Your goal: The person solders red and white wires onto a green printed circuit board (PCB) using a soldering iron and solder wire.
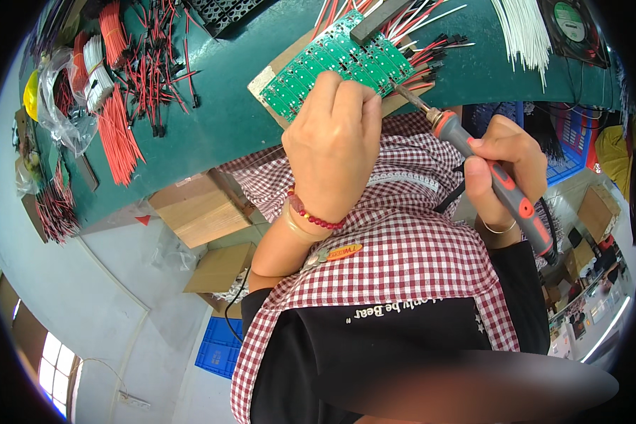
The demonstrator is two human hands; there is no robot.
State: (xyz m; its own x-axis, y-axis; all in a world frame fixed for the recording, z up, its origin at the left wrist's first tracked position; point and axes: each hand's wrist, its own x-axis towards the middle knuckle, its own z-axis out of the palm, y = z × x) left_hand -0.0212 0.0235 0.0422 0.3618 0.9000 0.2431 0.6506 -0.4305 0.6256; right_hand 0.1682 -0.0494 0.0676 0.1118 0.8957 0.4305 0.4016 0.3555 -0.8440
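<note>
Head view: right fingers (479, 184) grip soldering iron (506, 185); left fingers (348, 96) bunch (hold unclear) over board (338, 55). Nine-o'clock slip risks burns!

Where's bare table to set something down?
The table looks bare between the left-side red wires and the green circuit board, and just left of the upper-right white wires. Crowded: its left end and just beyond the board.

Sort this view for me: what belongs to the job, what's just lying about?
Likely the job: soldering iron in the right hand; green circuit board at the left hand; dark bar on the board.

Seemingly lying about: blue crates; cardboard boxes.
</note>
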